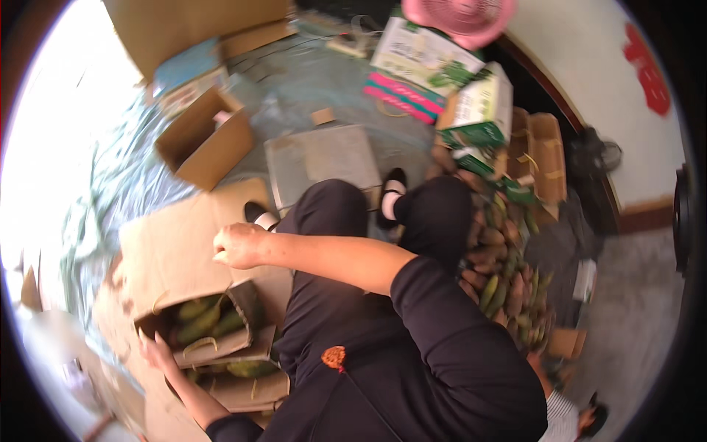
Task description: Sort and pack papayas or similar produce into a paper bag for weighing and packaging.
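At the lower left, my left hand [156, 352] is at the left end of an open cardboard box [239, 340], thumb and fingers at its edge, seeming to grip it. Inside lie long green-yellow fruits or vegetables [200, 323]; their exact kind is unclear. My right arm reaches across my body to the left. Its hand [241, 245] is closed in a fist above a flat cardboard sheet [173, 239], and anything within its fingers is hidden. Close to my lap stands a second cardboard box [250, 393] with similar green produce [252, 368].
A heap of brown and green long produce [508, 272] lies right of my legs. Ahead are a small open carton [206, 140], a grey flat board [324, 158], printed cartons [423, 62] and a pink fan [464, 18]. Another person [567, 416] is at the lower right.
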`<state>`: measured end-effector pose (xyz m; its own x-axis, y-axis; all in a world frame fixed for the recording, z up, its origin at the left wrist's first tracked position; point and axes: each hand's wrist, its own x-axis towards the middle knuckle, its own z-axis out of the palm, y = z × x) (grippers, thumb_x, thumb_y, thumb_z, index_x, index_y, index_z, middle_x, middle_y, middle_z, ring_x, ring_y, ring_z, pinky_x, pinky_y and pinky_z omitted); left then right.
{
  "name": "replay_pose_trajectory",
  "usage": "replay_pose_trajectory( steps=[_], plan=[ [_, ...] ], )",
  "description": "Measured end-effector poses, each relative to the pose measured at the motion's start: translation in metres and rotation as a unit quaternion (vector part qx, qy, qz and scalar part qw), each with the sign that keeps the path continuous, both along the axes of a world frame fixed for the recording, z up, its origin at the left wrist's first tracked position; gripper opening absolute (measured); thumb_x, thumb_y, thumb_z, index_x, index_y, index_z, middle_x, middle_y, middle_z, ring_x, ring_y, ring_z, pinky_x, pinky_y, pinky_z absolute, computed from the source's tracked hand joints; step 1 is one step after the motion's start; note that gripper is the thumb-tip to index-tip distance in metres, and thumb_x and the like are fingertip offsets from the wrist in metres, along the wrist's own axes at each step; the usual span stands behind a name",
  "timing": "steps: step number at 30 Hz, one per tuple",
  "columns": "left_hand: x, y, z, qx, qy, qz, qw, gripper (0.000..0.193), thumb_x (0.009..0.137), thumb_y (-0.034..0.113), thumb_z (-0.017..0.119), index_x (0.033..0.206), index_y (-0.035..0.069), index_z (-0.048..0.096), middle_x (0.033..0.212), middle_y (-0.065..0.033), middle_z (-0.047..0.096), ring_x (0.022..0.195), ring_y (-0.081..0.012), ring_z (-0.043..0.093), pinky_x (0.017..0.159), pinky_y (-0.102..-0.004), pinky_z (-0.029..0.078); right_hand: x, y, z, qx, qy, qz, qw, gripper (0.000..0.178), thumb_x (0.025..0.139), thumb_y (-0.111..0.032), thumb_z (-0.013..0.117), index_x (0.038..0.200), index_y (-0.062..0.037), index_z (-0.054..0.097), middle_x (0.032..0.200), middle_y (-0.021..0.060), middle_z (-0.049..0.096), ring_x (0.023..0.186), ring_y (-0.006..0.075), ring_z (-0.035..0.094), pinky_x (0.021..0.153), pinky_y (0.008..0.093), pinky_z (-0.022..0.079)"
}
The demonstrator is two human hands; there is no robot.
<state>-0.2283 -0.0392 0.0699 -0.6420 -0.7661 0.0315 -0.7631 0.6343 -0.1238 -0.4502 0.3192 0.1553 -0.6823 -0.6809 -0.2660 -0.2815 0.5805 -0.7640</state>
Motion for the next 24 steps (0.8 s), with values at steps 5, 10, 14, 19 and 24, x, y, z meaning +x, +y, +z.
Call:
replay_pose_trajectory(
  steps=[5, 10, 14, 19, 24],
  plan=[
    [-0.029, 0.031, 0.000, 0.043, 0.110, -0.126, 0.985, 0.044, 0.077, 0.017, 0.066, 0.118, 0.007, 0.056, 0.119, -0.0160, 0.055, 0.111, -0.0320, 0.049, 0.093, -0.0420, 0.040, -0.055, 0.108, 0.050, -0.178, 0.099, -0.109, 0.973, 0.021, 0.081, -0.022, 0.059, 0.083, -0.0033, 0.067, 0.074, 0.0127, 0.065, 0.070, 0.0245, 0.064, 0.065, 0.0348, 0.049],
    [-0.073, 0.067, 0.004, 0.098, 0.142, -0.173, 0.970, 0.038, 0.078, 0.016, 0.062, 0.115, 0.007, 0.059, 0.115, -0.0152, 0.055, 0.106, -0.0325, 0.051, 0.089, -0.0419, 0.041, -0.061, 0.236, 0.089, -0.186, 0.147, -0.281, 0.930, 0.020, 0.078, -0.022, 0.060, 0.080, -0.0028, 0.067, 0.071, 0.0138, 0.066, 0.065, 0.0234, 0.064, 0.062, 0.0333, 0.048],
    [-0.113, 0.115, 0.016, 0.143, 0.169, -0.277, 0.935, 0.034, 0.080, 0.011, 0.061, 0.114, 0.008, 0.059, 0.118, -0.0131, 0.053, 0.110, -0.0330, 0.048, 0.092, -0.0438, 0.040, -0.039, 0.352, 0.061, -0.102, 0.201, -0.418, 0.880, 0.022, 0.081, -0.023, 0.058, 0.084, -0.0038, 0.067, 0.070, 0.0127, 0.065, 0.064, 0.0222, 0.064, 0.060, 0.0333, 0.048],
    [-0.174, 0.178, 0.028, 0.274, 0.245, -0.419, 0.830, 0.032, 0.079, 0.002, 0.060, 0.111, 0.003, 0.059, 0.112, -0.0131, 0.054, 0.108, -0.0298, 0.049, 0.093, -0.0404, 0.039, 0.028, 0.459, -0.008, -0.048, 0.097, -0.560, 0.822, 0.020, 0.081, -0.023, 0.057, 0.079, -0.0031, 0.063, 0.069, 0.0132, 0.064, 0.065, 0.0256, 0.063, 0.059, 0.0369, 0.047],
    [-0.235, 0.287, 0.085, 0.292, 0.263, -0.515, 0.762, 0.031, 0.078, -0.001, 0.057, 0.108, 0.000, 0.059, 0.111, -0.0136, 0.054, 0.108, -0.0295, 0.049, 0.097, -0.0392, 0.036, 0.095, 0.524, -0.090, 0.089, 0.146, -0.620, 0.766, 0.019, 0.078, -0.021, 0.058, 0.079, -0.0033, 0.065, 0.073, 0.0138, 0.064, 0.072, 0.0343, 0.061, 0.066, 0.0414, 0.048]
  ],
)
